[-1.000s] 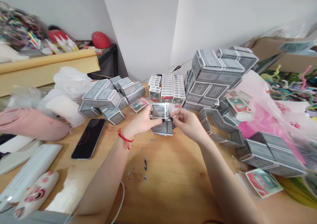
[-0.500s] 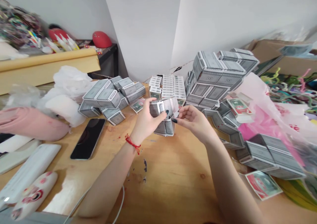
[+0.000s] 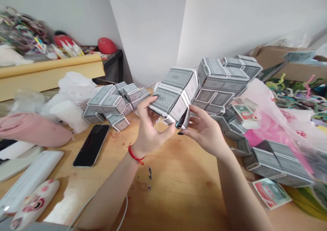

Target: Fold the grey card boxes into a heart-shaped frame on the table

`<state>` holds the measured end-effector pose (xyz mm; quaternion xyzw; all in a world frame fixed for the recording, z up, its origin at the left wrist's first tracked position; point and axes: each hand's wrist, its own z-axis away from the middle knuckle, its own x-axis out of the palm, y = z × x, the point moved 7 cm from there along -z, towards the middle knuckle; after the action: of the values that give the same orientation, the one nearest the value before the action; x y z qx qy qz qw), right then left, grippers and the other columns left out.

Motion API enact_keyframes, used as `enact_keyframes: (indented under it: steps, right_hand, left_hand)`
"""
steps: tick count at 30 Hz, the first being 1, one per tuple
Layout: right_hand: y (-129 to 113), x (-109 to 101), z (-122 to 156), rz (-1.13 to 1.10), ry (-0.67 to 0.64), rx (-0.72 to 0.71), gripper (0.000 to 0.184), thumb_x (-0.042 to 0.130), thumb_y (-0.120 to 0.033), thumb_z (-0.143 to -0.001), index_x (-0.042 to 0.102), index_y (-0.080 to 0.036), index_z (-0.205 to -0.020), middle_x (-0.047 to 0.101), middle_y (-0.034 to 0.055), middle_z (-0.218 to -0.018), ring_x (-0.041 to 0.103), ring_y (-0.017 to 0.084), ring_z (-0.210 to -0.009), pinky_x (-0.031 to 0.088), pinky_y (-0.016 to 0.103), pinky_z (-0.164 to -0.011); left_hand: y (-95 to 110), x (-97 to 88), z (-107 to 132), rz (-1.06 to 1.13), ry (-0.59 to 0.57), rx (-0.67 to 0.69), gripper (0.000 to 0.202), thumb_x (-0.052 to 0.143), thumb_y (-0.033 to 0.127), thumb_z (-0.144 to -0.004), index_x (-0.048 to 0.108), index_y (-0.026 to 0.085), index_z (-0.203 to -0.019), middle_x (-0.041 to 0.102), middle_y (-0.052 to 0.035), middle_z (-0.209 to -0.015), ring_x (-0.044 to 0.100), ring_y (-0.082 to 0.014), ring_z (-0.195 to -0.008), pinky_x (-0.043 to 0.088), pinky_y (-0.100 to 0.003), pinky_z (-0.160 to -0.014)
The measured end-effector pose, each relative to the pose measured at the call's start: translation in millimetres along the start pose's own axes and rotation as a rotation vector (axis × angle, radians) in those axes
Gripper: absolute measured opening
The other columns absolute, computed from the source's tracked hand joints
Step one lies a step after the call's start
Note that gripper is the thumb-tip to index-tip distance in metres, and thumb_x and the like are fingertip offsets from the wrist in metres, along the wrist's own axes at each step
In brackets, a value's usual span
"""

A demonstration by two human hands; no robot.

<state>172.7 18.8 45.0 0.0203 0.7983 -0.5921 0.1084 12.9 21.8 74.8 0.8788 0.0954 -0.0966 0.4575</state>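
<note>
working a joint on the patterned gray-and-white block (image 3: 170,91), by the look of it. it's mid-frame, tilted, and seems held up off the surface (image 3: 178,193). your left hand (image 3: 150,132) is grasping it: fingers at its left side, thumb near the bottom corner. your right hand (image 3: 205,132) seems to be pinching a gray flap (image 3: 187,118) at the block's lower right. can't tell if that's a hinged part or a separate piece.

my read: you're on an align/attach step, not a placing one. next move calls for keeping the left grip steady and squaring the flap edge against the block before pressing. go light; thin card probably creases.

around you: tall stack (image 3: 222,77) of like blocks upper right, smaller cluster (image 3: 108,99) left of center, phone (image 3: 91,145) below that, red-green card box (image 3: 272,191) lower right.
</note>
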Motion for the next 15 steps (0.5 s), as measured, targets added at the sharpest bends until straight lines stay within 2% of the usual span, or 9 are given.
enact_keyframes:
  steps: [6, 11, 15]
  right_hand:
    - [-1.8, -4.9, 0.3, 0.018, 0.025, -0.042, 0.064, 0.073, -0.028, -0.065, 0.044, -0.029, -0.122, 0.052, 0.0056, -0.117, 0.059, 0.022, -0.096, 0.058, 0.040, -0.077]
    - [-6.8, -4.3, 1.2, -0.018, 0.034, -0.088, 0.060, 0.070, -0.028, -0.068, 0.042, -0.029, -0.120, 0.050, 0.0063, -0.121, 0.055, 0.025, -0.106, 0.056, 0.042, -0.080]
    - [-6.2, -3.6, 2.3, -0.026, 0.056, -0.105, 0.058, 0.070, -0.027, -0.068, 0.040, -0.029, -0.117, 0.051, 0.0067, -0.119, 0.054, 0.025, -0.108, 0.055, 0.043, -0.082]
  left_hand:
    - [6.3, -3.2, -0.2, -0.002, 0.001, 0.048, 0.065, 0.065, 0.030, -0.068, 0.024, 0.025, -0.118, 0.038, -0.0093, -0.122, 0.048, -0.0208, -0.110, 0.051, -0.032, -0.082]
    - [13.5, -7.3, 5.4, -0.090, 0.078, 0.176, 0.067, 0.069, 0.032, -0.063, 0.026, 0.028, -0.114, 0.033, -0.0088, -0.127, 0.040, -0.0270, -0.121, 0.046, -0.044, -0.093]
    - [9.8, -6.4, 7.1, -0.151, 0.053, 0.143, 0.069, 0.069, 0.033, -0.063, 0.023, 0.032, -0.114, 0.032, -0.0081, -0.132, 0.034, -0.0286, -0.127, 0.044, -0.049, -0.094]
